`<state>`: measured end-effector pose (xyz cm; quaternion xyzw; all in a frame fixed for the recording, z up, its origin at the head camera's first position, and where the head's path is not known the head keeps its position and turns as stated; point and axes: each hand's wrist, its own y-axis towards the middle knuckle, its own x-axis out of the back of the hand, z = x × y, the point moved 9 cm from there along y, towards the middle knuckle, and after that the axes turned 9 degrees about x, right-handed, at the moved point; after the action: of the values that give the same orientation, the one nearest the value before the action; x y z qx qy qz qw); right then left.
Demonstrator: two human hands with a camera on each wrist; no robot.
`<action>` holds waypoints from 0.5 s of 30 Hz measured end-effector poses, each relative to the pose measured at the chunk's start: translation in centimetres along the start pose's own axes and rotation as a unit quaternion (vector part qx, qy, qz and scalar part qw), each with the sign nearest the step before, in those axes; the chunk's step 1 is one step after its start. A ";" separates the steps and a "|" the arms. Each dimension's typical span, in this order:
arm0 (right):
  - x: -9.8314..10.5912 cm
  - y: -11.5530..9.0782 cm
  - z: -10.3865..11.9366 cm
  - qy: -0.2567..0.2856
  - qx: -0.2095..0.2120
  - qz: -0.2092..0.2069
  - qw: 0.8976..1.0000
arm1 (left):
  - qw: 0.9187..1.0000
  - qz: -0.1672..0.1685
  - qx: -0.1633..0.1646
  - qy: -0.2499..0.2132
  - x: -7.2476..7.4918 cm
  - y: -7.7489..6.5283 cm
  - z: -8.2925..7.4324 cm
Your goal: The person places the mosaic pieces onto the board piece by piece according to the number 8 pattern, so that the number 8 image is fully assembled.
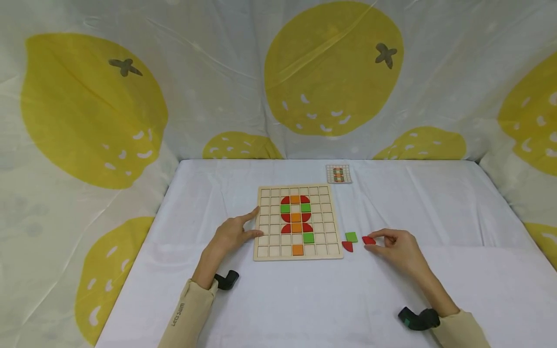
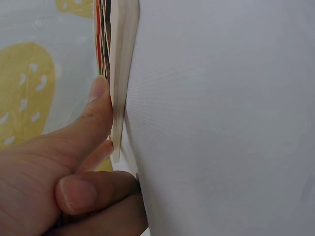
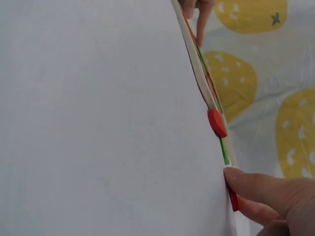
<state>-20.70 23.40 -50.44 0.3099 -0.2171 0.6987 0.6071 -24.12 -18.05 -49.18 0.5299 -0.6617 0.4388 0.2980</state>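
Note:
A square wooden grid board [image 1: 265, 252] lies on the table with red, orange and green tiles in its middle columns. My left hand [image 1: 229, 236] is at the board's left edge, thumb and index finger spread apart and touching it. In the left wrist view, the thumb [image 2: 99, 93] rests along the wooden edge. My right hand [image 1: 399, 247] pinches a red quarter-circle tile [image 1: 368, 240] between thumb and fingers, right of the board. Between that hand and the board lie a green square tile [image 1: 351, 237] and another red quarter-circle tile [image 1: 347, 246].
A small pattern card [image 1: 338, 174] with a similar grid design lies behind the board, toward its right. White cloth [image 1: 296, 299] covers the table. Lemon-printed fabric [image 1: 217, 96] hangs at the back and sides.

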 end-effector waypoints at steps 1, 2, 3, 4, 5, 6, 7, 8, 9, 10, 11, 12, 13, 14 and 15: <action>0.1 0.0 0.0 -0.005 -0.008 -0.010 1.000 | 1.000 -0.001 -0.001 0.002 0.0 0.0 0.0; 0.1 -0.1 0.1 -0.010 -0.016 -0.017 1.000 | 1.000 -0.001 -0.001 0.001 0.0 0.0 0.0; 0.2 -0.1 0.1 -0.014 -0.024 -0.021 0.999 | 1.000 -0.001 -0.001 0.001 0.0 0.0 0.0; 0.2 -0.2 0.2 -0.017 -0.028 -0.021 0.999 | 1.000 -0.002 -0.002 0.003 0.0 0.1 0.0; 0.2 -0.1 0.2 -0.016 -0.030 -0.016 0.999 | 1.000 -0.002 -0.003 0.003 -0.1 0.1 0.0; 0.3 -0.1 0.2 -0.013 -0.029 -0.008 0.999 | 1.000 -0.002 -0.004 0.004 -0.1 0.1 0.0; 0.3 -0.1 0.2 -0.010 -0.027 0.002 1.000 | 1.000 -0.001 -0.005 0.004 -0.1 0.1 0.0; 0.3 0.0 0.2 -0.006 -0.021 0.015 1.000 | 1.000 0.000 -0.003 0.003 -0.1 0.1 0.0; 0.2 0.0 0.2 -0.002 -0.014 0.027 1.000 | 1.000 0.000 -0.002 0.004 -0.2 0.1 0.0; 0.3 0.1 0.2 0.002 -0.008 0.038 0.999 | 1.000 0.001 -0.002 0.006 -0.2 0.1 0.1; 0.3 0.1 0.1 0.006 -0.001 0.047 0.999 | 1.000 0.001 -0.002 0.006 -0.2 0.1 0.1; 0.2 0.2 0.1 0.006 0.006 0.054 0.999 | 1.000 0.002 0.000 0.006 -0.2 0.1 0.1; 0.2 0.2 0.2 0.005 0.015 0.057 0.998 | 1.000 0.003 0.002 0.003 -0.2 0.1 0.1; 0.3 0.2 0.2 0.004 0.022 0.057 0.998 | 1.000 0.003 0.003 0.002 -0.2 0.1 0.2; 0.3 0.2 0.3 0.001 0.024 0.055 0.998 | 1.000 0.003 0.003 0.000 -0.2 0.1 0.2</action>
<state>-20.91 23.37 -50.05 0.3112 -0.2160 0.7368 0.5600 -24.12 -18.09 -49.49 0.5284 -0.6624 0.4415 0.2952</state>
